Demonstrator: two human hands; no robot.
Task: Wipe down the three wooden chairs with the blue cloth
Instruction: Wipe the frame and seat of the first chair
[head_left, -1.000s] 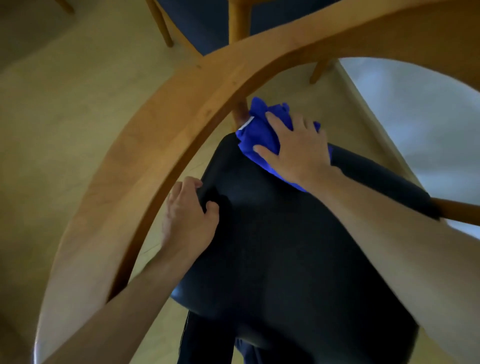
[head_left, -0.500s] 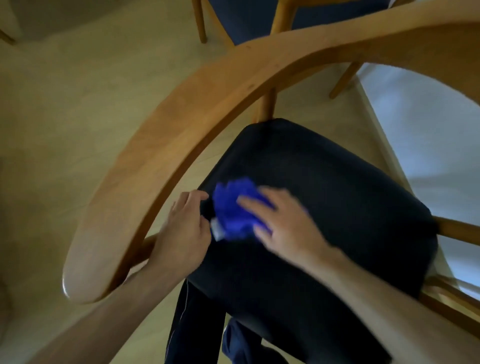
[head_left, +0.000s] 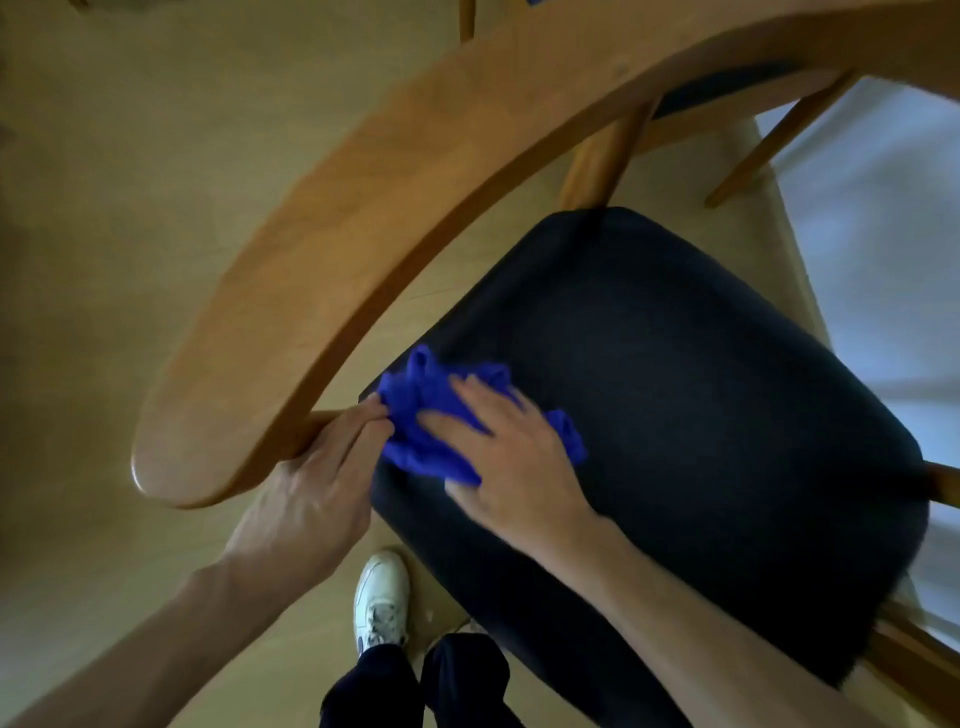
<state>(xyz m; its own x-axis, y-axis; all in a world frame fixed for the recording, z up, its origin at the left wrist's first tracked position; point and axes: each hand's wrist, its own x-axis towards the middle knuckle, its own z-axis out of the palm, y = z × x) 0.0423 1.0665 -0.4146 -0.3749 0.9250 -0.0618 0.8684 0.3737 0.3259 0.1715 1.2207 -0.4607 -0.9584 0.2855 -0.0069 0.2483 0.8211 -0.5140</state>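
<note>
A wooden chair with a curved back rail (head_left: 322, 291) and a dark padded seat (head_left: 701, 415) fills the view from above. The crumpled blue cloth (head_left: 415, 415) lies on the seat's left corner. My right hand (head_left: 514, 467) presses flat on the cloth with its fingers spread. My left hand (head_left: 317, 483) reaches in under the end of the curved rail and holds the chair's wooden frame at the seat corner, its fingertips touching the cloth.
A second wooden chair (head_left: 727, 88) with a dark seat stands just beyond, its leg (head_left: 753, 156) slanting to the floor. My white shoe (head_left: 382, 597) and dark trouser legs are below the seat. A pale surface (head_left: 883, 260) lies at the right, wood floor at the left.
My right hand has swept the cloth from the seat's far edge to its near left corner beside my left hand. The view has drawn back, showing my feet.
</note>
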